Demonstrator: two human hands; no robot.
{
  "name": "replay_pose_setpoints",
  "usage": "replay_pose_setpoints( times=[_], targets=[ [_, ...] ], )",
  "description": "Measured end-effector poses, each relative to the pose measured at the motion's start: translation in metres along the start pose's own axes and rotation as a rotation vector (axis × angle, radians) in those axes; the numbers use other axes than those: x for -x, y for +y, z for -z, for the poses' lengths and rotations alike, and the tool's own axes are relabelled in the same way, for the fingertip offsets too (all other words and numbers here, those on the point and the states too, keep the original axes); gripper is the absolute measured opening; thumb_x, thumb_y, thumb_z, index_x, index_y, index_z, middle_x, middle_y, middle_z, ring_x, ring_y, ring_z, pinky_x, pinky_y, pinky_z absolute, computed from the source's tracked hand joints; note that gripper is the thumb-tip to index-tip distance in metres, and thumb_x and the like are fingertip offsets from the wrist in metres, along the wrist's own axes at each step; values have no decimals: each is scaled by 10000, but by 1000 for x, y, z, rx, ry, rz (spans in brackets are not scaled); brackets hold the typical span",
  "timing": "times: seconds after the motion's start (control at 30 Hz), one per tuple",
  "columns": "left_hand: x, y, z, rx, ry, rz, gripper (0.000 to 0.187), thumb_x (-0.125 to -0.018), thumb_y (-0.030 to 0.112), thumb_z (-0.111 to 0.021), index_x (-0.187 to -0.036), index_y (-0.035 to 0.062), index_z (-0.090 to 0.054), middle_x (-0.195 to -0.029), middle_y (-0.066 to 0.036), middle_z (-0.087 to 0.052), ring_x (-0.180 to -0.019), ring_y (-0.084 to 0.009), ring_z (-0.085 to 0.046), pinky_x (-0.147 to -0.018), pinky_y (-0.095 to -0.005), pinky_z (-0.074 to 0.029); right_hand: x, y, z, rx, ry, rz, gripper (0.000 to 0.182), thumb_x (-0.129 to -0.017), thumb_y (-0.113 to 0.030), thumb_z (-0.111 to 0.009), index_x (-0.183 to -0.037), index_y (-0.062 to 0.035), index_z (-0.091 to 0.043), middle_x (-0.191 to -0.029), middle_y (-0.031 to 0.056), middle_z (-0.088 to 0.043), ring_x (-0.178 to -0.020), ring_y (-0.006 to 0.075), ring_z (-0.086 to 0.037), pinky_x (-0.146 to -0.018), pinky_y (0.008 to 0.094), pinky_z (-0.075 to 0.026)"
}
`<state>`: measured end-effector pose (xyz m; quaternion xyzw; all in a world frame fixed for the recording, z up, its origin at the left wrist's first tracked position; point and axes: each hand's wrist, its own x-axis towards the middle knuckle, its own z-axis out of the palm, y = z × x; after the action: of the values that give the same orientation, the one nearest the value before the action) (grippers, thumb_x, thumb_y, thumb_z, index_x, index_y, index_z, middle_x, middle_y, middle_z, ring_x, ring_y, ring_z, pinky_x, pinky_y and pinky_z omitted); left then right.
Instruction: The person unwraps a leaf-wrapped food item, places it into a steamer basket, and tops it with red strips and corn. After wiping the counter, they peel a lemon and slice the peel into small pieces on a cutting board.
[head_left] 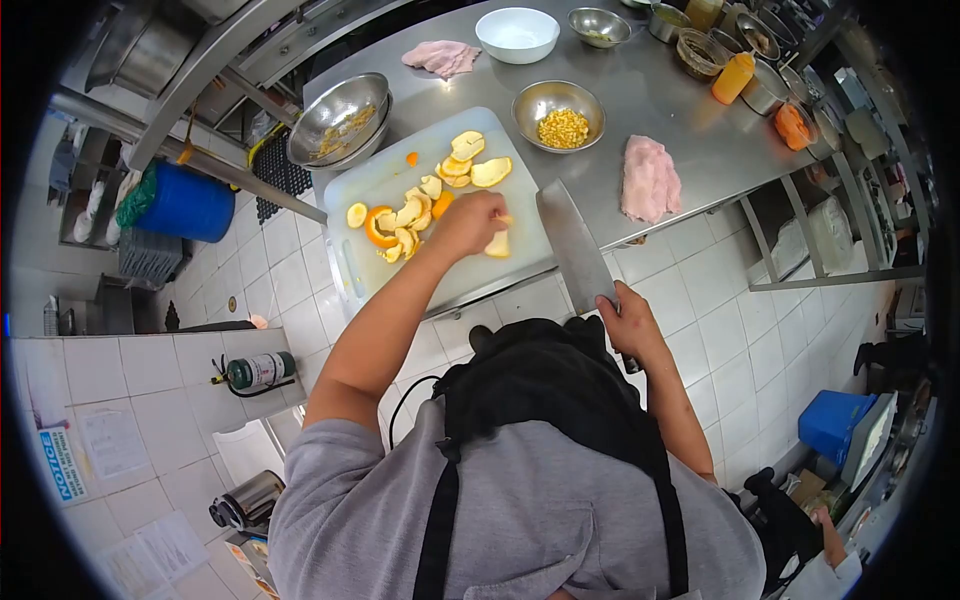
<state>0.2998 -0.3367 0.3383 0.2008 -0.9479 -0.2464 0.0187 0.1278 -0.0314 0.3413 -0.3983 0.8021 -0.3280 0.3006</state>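
Observation:
My left hand (472, 226) is closed over the near right part of the white cutting board (375, 185), its fingers on a pale piece of peel (498, 243). My right hand (628, 318) is wrapped round the handle of a wide cleaver (575, 245), whose blade points away from me, just off the board's right edge. Orange peels (380, 228) and pale yellow pieces (491, 172) lie scattered left of and beyond my left hand. A steel bowl (559, 95) of chopped yellow bits stands behind the board.
A steel colander (338, 118) stands left, a white bowl (517, 36) at the back. Two cloths (650, 180) lie on the steel table (460, 88). An orange squeeze bottle (734, 78) and containers are at the right. A co-worker's arm (829, 540) shows at lower right.

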Motion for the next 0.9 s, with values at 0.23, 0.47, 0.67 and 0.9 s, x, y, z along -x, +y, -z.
replay_pose_setpoints(
  times=[0.23,0.47,0.67,0.9],
  targets=[
    [16,-14,-51,554,393,581,192,-879,118,-769,-1008,12,-673,-866,-112,-728,-789,-238,-731,-705,-371,-574,1,-9,1,-150,-70,-93,206,-1051,-205,-595,-1003,-5,-580,-619,66,-552,-430,140,-512,-418,350,-431],
    [31,14,-46,228,509,424,206,-869,151,-787,-1000,23,-693,-941,-142,-737,-876,-321,-709,-748,-390,-560,-11,-48,2,-500,-274,-251,200,-1067,-196,-574,-1111,-2,-600,-619,32,-525,-433,122,-501,-395,319,-433],
    [40,8,-59,-123,591,195,329,-931,216,-749,-1232,82,-746,-1275,-112,-731,-1233,-313,-624,-1088,-496,-394,-29,-40,-6,-409,-367,-257,228,-1070,-220,-573,-1136,-4,-608,-643,30,-522,-456,118,-503,-408,326,-452],
    [46,3,-70,-200,487,235,387,-1009,320,-661,-1342,131,-720,-1479,-53,-642,-1489,-349,-459,-1224,-603,-203,-21,-43,-2,-411,-415,-302,242,-1073,-246,-566,-1134,-12,-582,-638,40,-524,-451,128,-511,-408,329,-457]
  ],
)
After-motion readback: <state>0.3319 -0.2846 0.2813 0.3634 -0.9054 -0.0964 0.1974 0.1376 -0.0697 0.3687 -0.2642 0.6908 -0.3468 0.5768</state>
